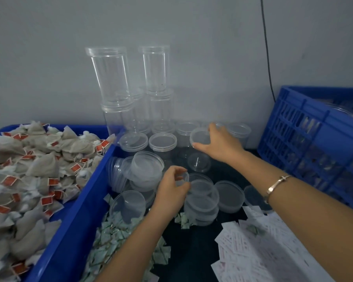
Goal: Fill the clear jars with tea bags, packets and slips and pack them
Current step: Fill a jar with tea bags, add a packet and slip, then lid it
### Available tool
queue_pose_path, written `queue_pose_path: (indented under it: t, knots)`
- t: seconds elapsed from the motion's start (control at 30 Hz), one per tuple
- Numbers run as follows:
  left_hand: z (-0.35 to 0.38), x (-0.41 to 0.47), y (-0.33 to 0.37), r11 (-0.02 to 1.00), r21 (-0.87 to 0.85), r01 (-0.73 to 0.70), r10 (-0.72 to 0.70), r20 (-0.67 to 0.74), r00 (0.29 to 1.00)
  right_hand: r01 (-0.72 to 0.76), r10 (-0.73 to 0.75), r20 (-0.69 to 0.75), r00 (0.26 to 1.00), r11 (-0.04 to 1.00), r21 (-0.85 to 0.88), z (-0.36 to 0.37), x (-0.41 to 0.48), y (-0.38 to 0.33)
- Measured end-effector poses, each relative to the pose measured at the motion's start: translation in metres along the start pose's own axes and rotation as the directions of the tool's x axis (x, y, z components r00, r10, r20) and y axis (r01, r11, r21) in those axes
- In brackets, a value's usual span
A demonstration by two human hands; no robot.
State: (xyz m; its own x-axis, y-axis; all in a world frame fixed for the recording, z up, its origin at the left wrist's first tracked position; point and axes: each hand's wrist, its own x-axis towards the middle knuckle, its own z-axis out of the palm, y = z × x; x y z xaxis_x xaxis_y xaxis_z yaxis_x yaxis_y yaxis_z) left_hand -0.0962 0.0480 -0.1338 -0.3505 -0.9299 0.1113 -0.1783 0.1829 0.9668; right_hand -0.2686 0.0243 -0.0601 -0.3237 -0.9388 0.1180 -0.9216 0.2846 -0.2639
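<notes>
1. The right hand (220, 141), in the middle of the frame, grips a clear lid (200, 136) between thumb and curled fingers. Whether a jar body hangs under it is hard to make out.
2. The left hand (171, 190), lower centre, curls its fingers round a clear round piece (183, 177). The palm hides most of it, so lid or jar cannot be told.
3. Clear jars (162, 141) crowd the dark table (192, 251) around both hands, their outlines merging. Taller stacked jars (112, 78) stand against the wall.
4. Tea bags (35, 165) fill the blue bin (86, 196), which is cut off at the left edge.
5. Packets (110, 235) lie at lower centre, partly under the left forearm.
6. Slips (259, 241) spread at lower right, their print illegible.
7. The blue crate (306, 127) at right shows blurred contents.
</notes>
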Motion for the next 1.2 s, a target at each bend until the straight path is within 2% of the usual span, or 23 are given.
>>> queue_pose_path:
  t: [0.1, 0.17, 0.27, 0.37, 0.43, 0.53, 0.63, 0.7, 0.8, 0.93, 1.03, 1.1, 1.2]
  knots:
    - [-0.001, -0.023, 0.009, 0.999, -0.021, -0.028, 0.028, 0.016, 0.999, 0.059, -0.055, -0.128, 0.990, 0.998, 0.029, -0.025, -0.034, 0.004]
    - [-0.001, -0.046, 0.014, 0.997, -0.009, -0.079, 0.080, 0.007, 0.997, 0.104, -0.089, -0.127, 0.988, 0.988, 0.114, -0.040, -0.067, 0.003]
    - [-0.004, -0.091, 0.014, 0.990, -0.027, -0.137, 0.138, 0.047, 0.989, 0.166, -0.160, -0.043, 0.986, 0.956, 0.240, -0.052, -0.128, -0.004]
    - [-0.007, -0.131, 0.006, 0.974, -0.184, -0.134, 0.168, 0.183, 0.969, 0.203, -0.240, 0.086, 0.967, 0.930, 0.306, -0.045, -0.184, -0.012]
    - [-0.008, -0.151, -0.003, 0.951, -0.286, -0.116, 0.183, 0.222, 0.958, 0.229, -0.298, 0.213, 0.931, 0.928, 0.294, -0.033, -0.212, -0.017]
    - [-0.017, -0.168, -0.018, 0.965, -0.230, -0.127, 0.171, 0.186, 0.967, 0.288, -0.348, 0.358, 0.867, 0.934, 0.210, -0.019, -0.237, -0.024]
    - [-0.030, -0.174, -0.025, 0.966, -0.195, -0.169, 0.210, 0.212, 0.954, 0.434, -0.427, 0.297, 0.854, 0.900, 0.046, -0.017, -0.243, -0.034]
    - [-0.031, -0.179, -0.031, 0.959, -0.204, -0.195, 0.244, 0.249, 0.937, 0.519, -0.482, 0.218, 0.849, 0.838, -0.167, -0.019, -0.244, -0.044]
    - [-0.025, -0.187, -0.042, 0.970, -0.138, -0.200, 0.228, 0.240, 0.943, 0.596, -0.540, 0.252, 0.803, 0.724, -0.347, -0.019, -0.245, -0.062]
    - [-0.018, -0.190, -0.053, 0.980, -0.129, -0.152, 0.173, 0.177, 0.969, 0.626, -0.511, 0.381, 0.770, 0.721, -0.297, -0.027, -0.242, -0.076]
    - [-0.010, -0.190, -0.052, 0.978, -0.198, -0.065, 0.102, 0.182, 0.978, 0.642, -0.441, 0.530, 0.725, 0.712, -0.286, -0.035, -0.237, -0.079]
    - [-0.006, -0.195, -0.054, 0.973, -0.214, -0.084, 0.119, 0.154, 0.981, 0.642, -0.344, 0.644, 0.683, 0.704, -0.305, -0.040, -0.234, -0.081]
    - [-0.005, -0.202, -0.054, 0.967, -0.227, -0.120, 0.143, 0.091, 0.986, 0.658, -0.286, 0.724, 0.627, 0.693, -0.296, -0.043, -0.231, -0.082]
